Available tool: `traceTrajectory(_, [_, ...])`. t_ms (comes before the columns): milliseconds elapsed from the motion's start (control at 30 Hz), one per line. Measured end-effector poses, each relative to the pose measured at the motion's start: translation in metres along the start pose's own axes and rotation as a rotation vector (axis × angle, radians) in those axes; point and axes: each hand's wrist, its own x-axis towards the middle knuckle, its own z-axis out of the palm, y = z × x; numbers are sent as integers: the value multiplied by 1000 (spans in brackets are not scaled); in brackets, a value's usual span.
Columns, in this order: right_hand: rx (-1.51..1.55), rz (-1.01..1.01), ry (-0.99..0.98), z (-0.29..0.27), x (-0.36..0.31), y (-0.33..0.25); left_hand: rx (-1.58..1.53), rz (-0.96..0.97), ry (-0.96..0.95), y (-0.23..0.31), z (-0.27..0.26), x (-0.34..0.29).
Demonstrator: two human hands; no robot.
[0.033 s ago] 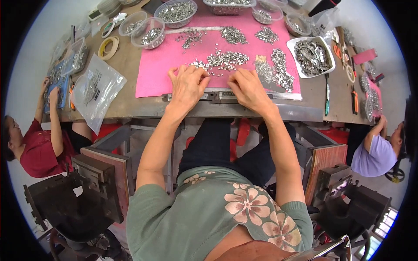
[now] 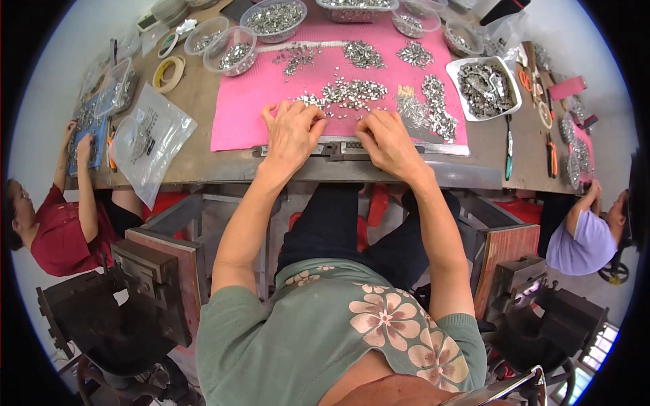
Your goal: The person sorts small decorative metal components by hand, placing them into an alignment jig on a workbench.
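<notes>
Looks mid-job: left hand [image 2: 291, 139] and right hand [image 2: 389, 142] at the metal fixture [image 2: 345, 150] on the worktop [image 2: 484, 152] edge, grip curled, can't tell if pinching anything, plenty of loose metal parts [image 2: 355, 93] left just beyond.

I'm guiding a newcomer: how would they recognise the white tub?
Find the pink mat on the bench. At its right edge, beyond the right hand, sits a squarish tub of silvery metal pieces. Opaque white walls set it apart from the clear bowls.
</notes>
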Motion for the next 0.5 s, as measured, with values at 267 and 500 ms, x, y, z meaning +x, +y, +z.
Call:
traceTrajectory(267, [-54,-68,67,4,-19,-16,-31,23,-1,2,7,5])
traceTrajectory(500, [-21,-81,102,4,-11,-11,-90,12,-48,-2,6,5])
